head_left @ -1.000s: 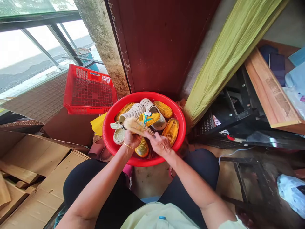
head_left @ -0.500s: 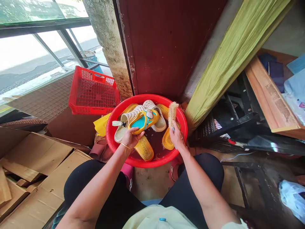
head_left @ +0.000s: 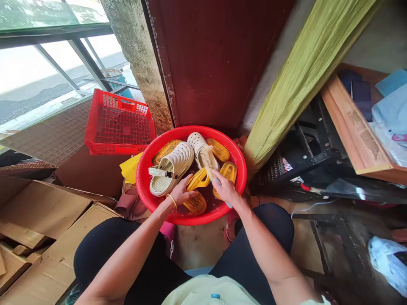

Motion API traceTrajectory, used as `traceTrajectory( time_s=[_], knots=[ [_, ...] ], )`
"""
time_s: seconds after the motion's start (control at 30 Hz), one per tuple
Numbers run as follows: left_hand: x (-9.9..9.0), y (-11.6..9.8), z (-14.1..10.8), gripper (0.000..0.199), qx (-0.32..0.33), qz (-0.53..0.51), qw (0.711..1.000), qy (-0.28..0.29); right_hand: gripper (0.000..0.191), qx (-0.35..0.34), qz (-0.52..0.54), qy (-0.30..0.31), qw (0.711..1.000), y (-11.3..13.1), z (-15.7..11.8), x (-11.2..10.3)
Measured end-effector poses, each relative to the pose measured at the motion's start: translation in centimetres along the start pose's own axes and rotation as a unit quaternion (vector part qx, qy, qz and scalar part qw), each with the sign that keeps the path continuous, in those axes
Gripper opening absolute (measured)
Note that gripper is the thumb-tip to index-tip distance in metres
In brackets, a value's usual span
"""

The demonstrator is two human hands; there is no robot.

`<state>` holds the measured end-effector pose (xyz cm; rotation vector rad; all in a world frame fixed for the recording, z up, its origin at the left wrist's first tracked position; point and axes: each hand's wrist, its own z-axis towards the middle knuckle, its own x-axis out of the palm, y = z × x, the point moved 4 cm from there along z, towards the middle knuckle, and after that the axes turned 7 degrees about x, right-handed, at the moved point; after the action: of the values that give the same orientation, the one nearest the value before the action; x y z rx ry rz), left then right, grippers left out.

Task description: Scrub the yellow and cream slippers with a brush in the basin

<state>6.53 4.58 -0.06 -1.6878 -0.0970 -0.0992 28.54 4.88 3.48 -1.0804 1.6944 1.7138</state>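
Note:
My left hand (head_left: 181, 191) is closed round a yellow sandal (head_left: 198, 178), tilted on its side over a red basin (head_left: 142, 182). A scrub brush (head_left: 208, 160) with pale bristles is gripped in my right hand (head_left: 226, 189). Its bristles are at the sandal's right end; exact contact is hard to make out. Left of the sandal lies a cream clog (head_left: 178, 161) with a back strap, and a second cream clog (head_left: 196, 143) sits behind. Several yellow sandals lie sole up in the basin's dark water, among them one (head_left: 196, 204) below my left hand.
A red plastic crate (head_left: 121, 131) stands behind the basin to the left, near a yellow item (head_left: 131, 169). Cardboard boxes (head_left: 51, 203) fill the left side. A dark red door (head_left: 219, 63) and a green curtain (head_left: 302, 80) are behind. Black metal framing (head_left: 318, 148) stands at right.
The yellow sandal has been lowered and turned, so its blue insole no longer shows. My right hand has brought the brush left and down to it. The camera view has shifted slightly.

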Motion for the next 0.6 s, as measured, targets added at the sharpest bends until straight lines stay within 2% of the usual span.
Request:
traceTrajectory(
  time_s=[0.13,0.2,0.27,0.33,0.4,0.47,0.6],
  knots=[
    [0.5,1.6,1.0,0.047,0.015,0.054,0.998,0.034,0.058,-0.058,-0.144,0.076,0.985,2.8,-2.6,2.5],
    [0.5,2.3,1.2,0.043,-0.004,0.064,0.996,0.055,0.060,-0.056,-0.188,0.086,0.977,3.0,-2.5,2.8],
    [0.3,2.8,1.3,0.054,-0.032,0.062,0.995,0.074,0.060,-0.005,-0.207,0.060,0.977,1.7,-1.2,1.9],
    [-0.1,3.0,1.2,0.064,-0.063,0.057,0.992,0.089,0.060,0.075,-0.203,0.015,0.976,-0.4,0.6,0.4],
    [-0.5,3.1,1.3,0.064,-0.074,0.066,0.991,0.095,0.058,0.111,-0.176,-0.008,0.978,-1.8,1.7,-0.4],
    [-0.8,3.2,1.4,0.062,-0.069,0.086,0.989,0.095,0.058,0.095,-0.151,-0.010,0.984,-2.1,2.0,-0.2],
    [-1.1,3.4,1.5,0.064,-0.068,0.098,0.988,0.101,0.060,0.020,-0.142,0.012,0.990,-0.7,1.0,1.6]
  ],
)
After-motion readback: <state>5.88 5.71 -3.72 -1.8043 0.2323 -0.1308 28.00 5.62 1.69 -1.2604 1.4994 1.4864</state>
